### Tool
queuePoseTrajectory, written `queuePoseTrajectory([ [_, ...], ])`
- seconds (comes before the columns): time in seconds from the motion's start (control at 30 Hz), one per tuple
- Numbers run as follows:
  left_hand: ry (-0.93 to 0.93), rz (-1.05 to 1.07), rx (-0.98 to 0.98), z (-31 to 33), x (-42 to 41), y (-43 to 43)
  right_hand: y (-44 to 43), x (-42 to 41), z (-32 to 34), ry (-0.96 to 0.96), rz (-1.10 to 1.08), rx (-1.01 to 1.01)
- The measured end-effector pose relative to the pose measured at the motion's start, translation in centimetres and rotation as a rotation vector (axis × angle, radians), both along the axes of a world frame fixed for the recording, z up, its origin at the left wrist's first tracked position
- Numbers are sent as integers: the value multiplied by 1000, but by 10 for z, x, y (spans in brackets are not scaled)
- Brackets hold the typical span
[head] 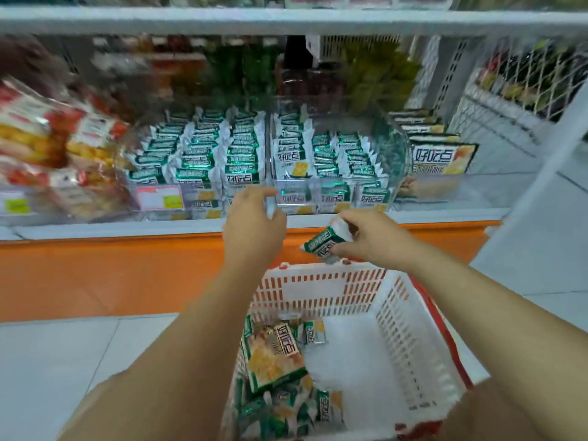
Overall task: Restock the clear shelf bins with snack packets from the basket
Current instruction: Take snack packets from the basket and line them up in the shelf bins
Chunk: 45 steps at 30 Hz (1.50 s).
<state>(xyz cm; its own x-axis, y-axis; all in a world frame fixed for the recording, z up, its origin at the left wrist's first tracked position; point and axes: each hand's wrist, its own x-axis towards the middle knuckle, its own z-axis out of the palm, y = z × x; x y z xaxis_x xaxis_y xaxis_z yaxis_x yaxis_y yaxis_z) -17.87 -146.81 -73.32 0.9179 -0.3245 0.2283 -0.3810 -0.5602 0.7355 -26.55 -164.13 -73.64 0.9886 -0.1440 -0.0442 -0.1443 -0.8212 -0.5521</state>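
Pinching a green snack packet (321, 246) in the right hand (369, 240) just above the white basket (413, 313), presumably lifted for the clear bin (331, 202) ahead. Hovering the left hand (254, 221) near that bin's front, fingers loosely curled and empty, probably to part the rows. Blurred beyond reading: back-row goods (375, 71).

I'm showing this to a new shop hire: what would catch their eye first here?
Rows of green-and-white snack packets standing in the clear bins at mid-shelf draw the eye first. Just below, the right hand pinches one single packet above the white basket, while the left hand is stretched toward the bins, holding nothing.
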Motion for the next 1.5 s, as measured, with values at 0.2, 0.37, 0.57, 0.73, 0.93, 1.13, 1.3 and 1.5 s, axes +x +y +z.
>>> queuePoseTrajectory([
  [0.2,9,29,148,4,26,9,4,36,31,-338,-96,118],
  [0.37,31,9,225,7,37,-2,1,81,39,-488,-236,138],
  [0.57,90,27,257,2,48,-6,-10,134,27,-368,-239,122],
  [0.73,111,32,223,-1,52,-12,-17,159,14,-270,-213,-132],
  [0.93,126,33,259,-1,52,-16,-20,154,18,-196,-209,-202],
  [1.13,-48,123,69,-12,35,-16,-9,94,9,-539,-222,-114],
  [1.3,-82,156,78,-54,-9,-25,0,27,-50,-694,-304,-2],
  [1.5,273,94,332,-157,-45,-5,-7,-25,-180,-17,-352,50],
])
